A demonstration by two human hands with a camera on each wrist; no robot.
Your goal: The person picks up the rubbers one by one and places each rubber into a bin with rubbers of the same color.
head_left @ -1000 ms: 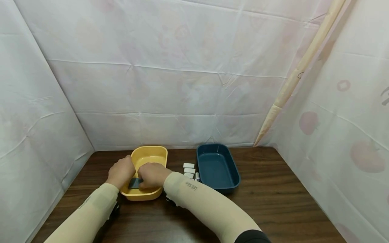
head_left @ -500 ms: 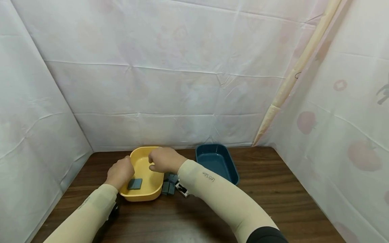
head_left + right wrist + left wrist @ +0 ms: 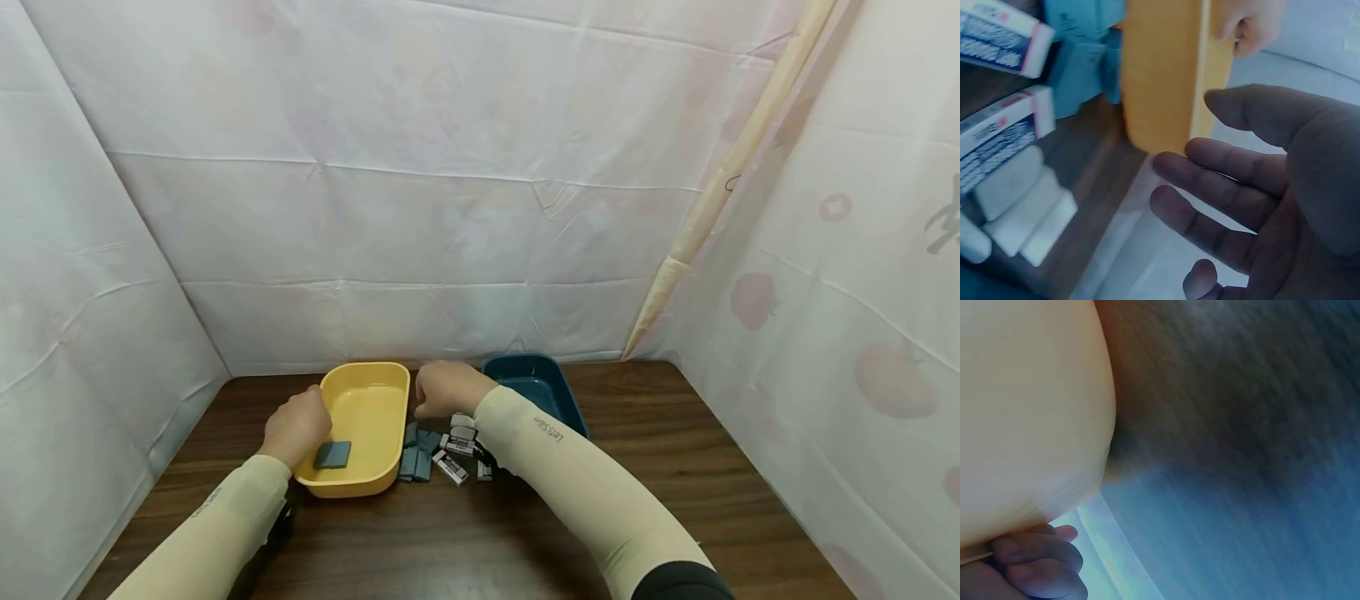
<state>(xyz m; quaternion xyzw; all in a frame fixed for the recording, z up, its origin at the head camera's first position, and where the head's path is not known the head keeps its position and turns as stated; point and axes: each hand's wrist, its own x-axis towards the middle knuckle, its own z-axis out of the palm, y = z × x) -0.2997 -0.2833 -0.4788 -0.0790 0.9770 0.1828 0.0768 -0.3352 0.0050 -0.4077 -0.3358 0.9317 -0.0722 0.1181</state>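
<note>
My left hand (image 3: 297,425) grips the left rim of a yellow tray (image 3: 378,417), its fingers curled over the edge; the left wrist view shows those fingers (image 3: 1047,565) bent at the rim. A flat blue-grey piece (image 3: 333,454) lies inside the tray at the front left. My right hand (image 3: 450,389) hovers just right of the tray, past its far right side. In the right wrist view its fingers are spread and relaxed with nothing between them. Below that hand lie several white erasers (image 3: 451,468), some in printed paper sleeves, beside several blue-grey blocks (image 3: 415,463).
A dark blue tray (image 3: 558,387) stands at the back right, partly hidden by my right forearm. The brown wooden table (image 3: 675,467) ends at a white patterned curtain (image 3: 420,225) behind and on both sides.
My right hand has come up out of the yellow tray and moved right to the space between the trays, leaving the blue-grey piece inside. The left hand still holds the rim.
</note>
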